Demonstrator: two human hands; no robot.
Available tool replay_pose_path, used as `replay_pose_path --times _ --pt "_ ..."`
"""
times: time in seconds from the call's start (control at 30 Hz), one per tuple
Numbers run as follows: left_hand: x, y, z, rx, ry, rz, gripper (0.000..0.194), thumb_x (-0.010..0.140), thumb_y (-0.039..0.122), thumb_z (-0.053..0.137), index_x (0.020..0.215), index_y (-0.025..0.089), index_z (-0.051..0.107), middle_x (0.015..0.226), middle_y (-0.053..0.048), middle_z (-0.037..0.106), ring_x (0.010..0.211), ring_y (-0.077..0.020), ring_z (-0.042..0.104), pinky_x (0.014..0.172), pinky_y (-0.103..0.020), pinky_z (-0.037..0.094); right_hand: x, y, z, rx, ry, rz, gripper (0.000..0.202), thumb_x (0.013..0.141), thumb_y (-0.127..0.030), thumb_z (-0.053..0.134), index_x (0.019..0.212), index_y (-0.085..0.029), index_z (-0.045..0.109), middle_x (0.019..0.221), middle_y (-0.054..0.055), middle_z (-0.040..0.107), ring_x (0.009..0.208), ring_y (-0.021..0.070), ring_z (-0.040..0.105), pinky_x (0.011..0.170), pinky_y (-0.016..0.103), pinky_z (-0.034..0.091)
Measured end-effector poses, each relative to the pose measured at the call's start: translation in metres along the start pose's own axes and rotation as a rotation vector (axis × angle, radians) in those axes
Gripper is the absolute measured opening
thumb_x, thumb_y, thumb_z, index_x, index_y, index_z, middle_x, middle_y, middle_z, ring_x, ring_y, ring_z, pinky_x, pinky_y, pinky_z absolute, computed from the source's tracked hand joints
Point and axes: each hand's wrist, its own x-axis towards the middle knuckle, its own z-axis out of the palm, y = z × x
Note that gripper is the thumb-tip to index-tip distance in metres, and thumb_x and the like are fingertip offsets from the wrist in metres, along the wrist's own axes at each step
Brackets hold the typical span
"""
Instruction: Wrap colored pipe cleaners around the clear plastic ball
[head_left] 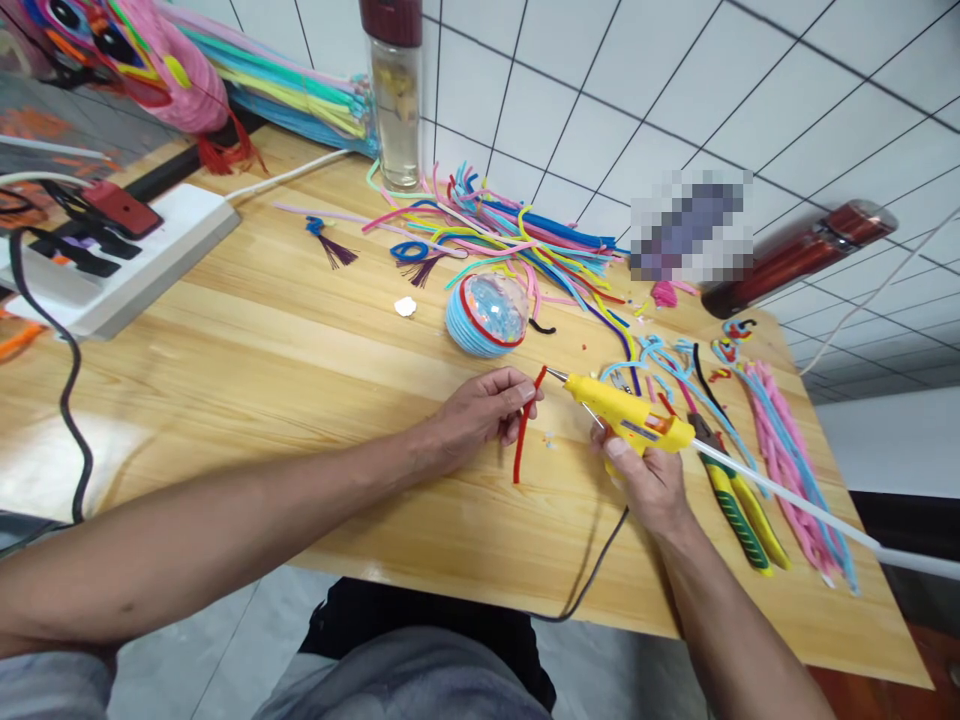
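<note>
My left hand is closed, pinching a short red pipe cleaner near its upper part. My right hand is wrapped round the handle of a yellow glue gun. The gun's metal nozzle is at the upper end of the red piece; whether they touch is hard to tell. A white glue stick extends from the gun's rear. Just beyond my left hand sits a round light-blue ribbed object with a red rim and a shiny, clear top.
Loose coloured pipe cleaners lie along the tiled wall, beside a glass bottle. Green-yellow pliers and a pink bundle are at right. A power strip is at left. A dark cord hangs over the front edge.
</note>
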Motion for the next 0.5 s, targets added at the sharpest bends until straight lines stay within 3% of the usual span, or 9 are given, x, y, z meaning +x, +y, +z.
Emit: replay_pose_path --times 0.5 --pt "0.0006 -0.0003 -0.0003 -0.006 0.006 -0.003 0.034 0.087 0.045 0.082 0.087 0.015 0.067 0.077 0.001 0.066 0.053 -0.0053 0.052 0.049 -0.018 0.04 0.0009 -0.002 0.0001 -0.027 -0.026 0.021 0.035 0.1 -0.053 0.063 0.09 -0.022 0.075 0.081 0.005 0.073 0.074 0.0228 0.067 0.072 0.037 0.057"
